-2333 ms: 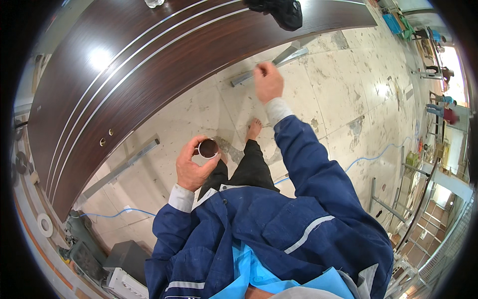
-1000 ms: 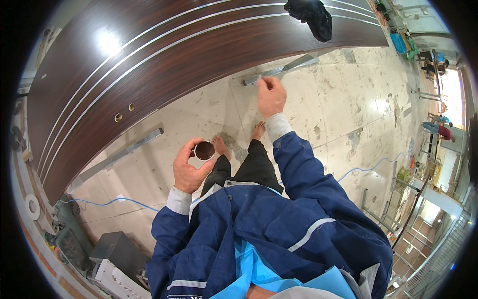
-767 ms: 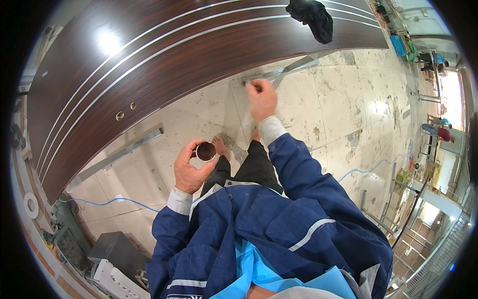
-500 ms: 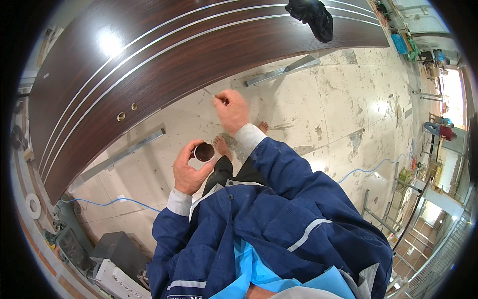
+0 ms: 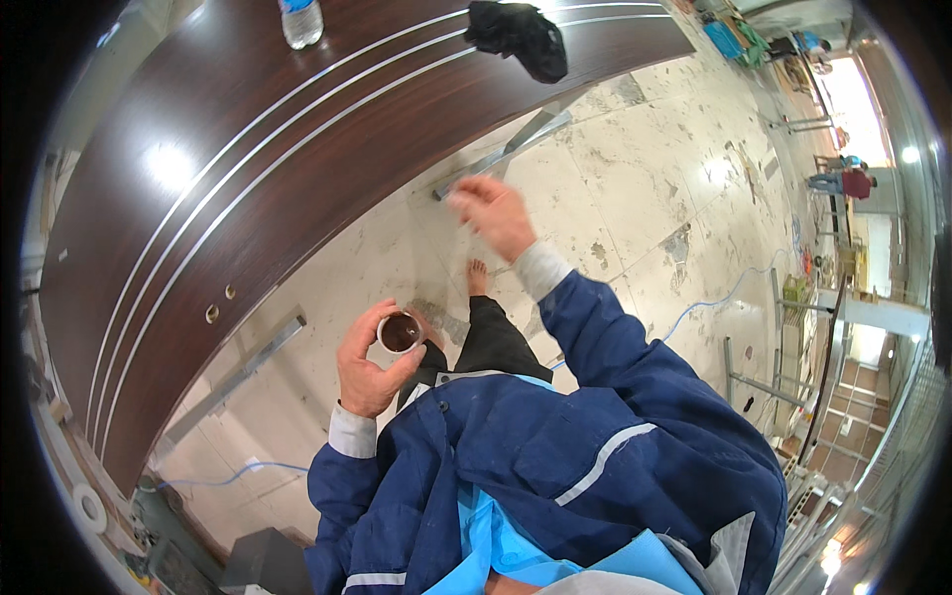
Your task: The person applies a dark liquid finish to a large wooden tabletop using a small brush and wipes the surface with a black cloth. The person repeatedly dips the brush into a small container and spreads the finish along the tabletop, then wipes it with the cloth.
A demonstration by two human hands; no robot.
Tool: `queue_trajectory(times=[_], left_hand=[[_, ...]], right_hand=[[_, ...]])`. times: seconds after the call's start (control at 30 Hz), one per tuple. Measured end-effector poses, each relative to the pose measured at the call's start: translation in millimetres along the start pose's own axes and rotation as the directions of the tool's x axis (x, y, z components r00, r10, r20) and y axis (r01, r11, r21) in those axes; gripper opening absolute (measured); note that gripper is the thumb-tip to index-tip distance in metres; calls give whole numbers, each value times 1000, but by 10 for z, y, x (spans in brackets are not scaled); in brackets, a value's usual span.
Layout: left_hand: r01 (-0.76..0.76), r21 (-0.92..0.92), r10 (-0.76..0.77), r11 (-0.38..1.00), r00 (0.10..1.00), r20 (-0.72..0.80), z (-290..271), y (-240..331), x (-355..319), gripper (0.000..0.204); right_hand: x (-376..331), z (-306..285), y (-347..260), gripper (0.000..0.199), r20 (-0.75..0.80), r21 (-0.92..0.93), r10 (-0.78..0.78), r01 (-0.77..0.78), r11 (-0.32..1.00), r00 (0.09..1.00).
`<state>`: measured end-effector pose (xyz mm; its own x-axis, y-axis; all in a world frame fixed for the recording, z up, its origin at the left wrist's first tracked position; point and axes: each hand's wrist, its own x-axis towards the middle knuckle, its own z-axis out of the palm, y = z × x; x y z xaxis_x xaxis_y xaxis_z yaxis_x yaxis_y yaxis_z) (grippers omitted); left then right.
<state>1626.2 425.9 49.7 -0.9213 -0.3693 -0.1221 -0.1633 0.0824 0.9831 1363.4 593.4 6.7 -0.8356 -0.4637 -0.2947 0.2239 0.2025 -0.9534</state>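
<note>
My left hand [image 5: 369,365] is wrapped around a small white cup [image 5: 400,333] of dark brown liquid, held at waist height above the floor. My right hand [image 5: 496,214] is stretched forward, blurred by motion, near the edge of a long dark brown door panel [image 5: 198,208] with silver stripes that lies flat in front of me. A small pale speck shows at its fingertips; I cannot tell whether the fingers pinch anything. Both sleeves are dark blue with white cuffs.
A water bottle [image 5: 300,20] and a black cloth [image 5: 521,38] rest on the panel. Metal bars [image 5: 506,154] lie on the stained tile floor under it. A blue cable [image 5: 709,297] runs at right, a tape roll [image 5: 89,508] at lower left, a person [image 5: 843,183] far right.
My right hand came back from the panel's edge to just above the cup, then swung out again toward the panel. The left hand has kept the cup still.
</note>
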Motion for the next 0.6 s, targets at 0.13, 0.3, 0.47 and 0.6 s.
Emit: queue_trajectory(times=[0.13, 0.3, 0.47, 0.6], left_hand=[[-166, 100, 149, 981, 976, 158, 85, 205, 274, 64], [-95, 41, 81, 995, 961, 264, 188, 475, 551, 64], [-142, 98, 127, 985, 981, 143, 388, 630, 668, 62], [-93, 174, 84, 980, 995, 62, 530, 702, 731, 62]], right_hand=[[-370, 258, -243, 24, 432, 147, 81, -159, 976, 898], [-339, 200, -376, 21, 618, 301, 46, -290, 908, 785], [352, -370, -642, 34, 518, 38, -6, -16, 999, 855], [1735, -905, -1039, 55, -97, -510, -416, 314, 801, 904]])
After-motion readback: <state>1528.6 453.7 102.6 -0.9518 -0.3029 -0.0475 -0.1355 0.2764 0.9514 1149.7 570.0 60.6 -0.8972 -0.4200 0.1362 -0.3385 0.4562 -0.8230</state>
